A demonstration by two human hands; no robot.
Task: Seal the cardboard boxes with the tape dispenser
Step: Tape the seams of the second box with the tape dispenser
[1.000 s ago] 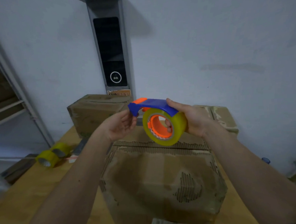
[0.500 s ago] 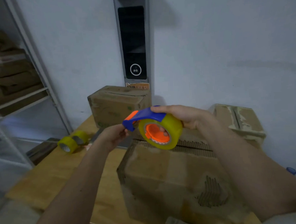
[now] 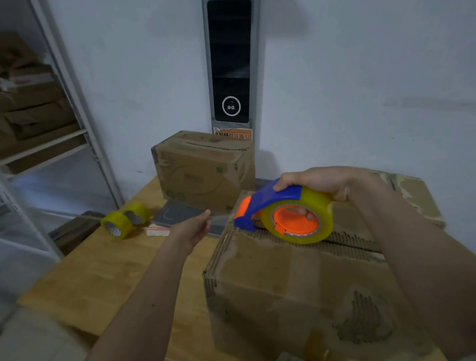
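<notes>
Right hand: the right hand (image 3: 324, 182) grips the tape dispenser (image 3: 285, 212) from above, fingers curled through its orange core.
Left hand: the left hand (image 3: 192, 229) pinches the clear tape end (image 3: 222, 216) just left of the dispenser's nose.
Box: the near cardboard box (image 3: 292, 282) sits directly under the dispenser.
Seam: the top seam (image 3: 350, 244) runs left to right.
Key relation: the stretched tape lies roughly along that seam, off the box's left edge; I judge the left hand the nearer to anchor it there.

Both forearms come in bare, no sleeves anywhere along them, no watch or band at either wrist. The bare left hand (image 3: 191, 229) and bare right hand (image 3: 323, 182) carry no gloves, no rings showing.
</notes>
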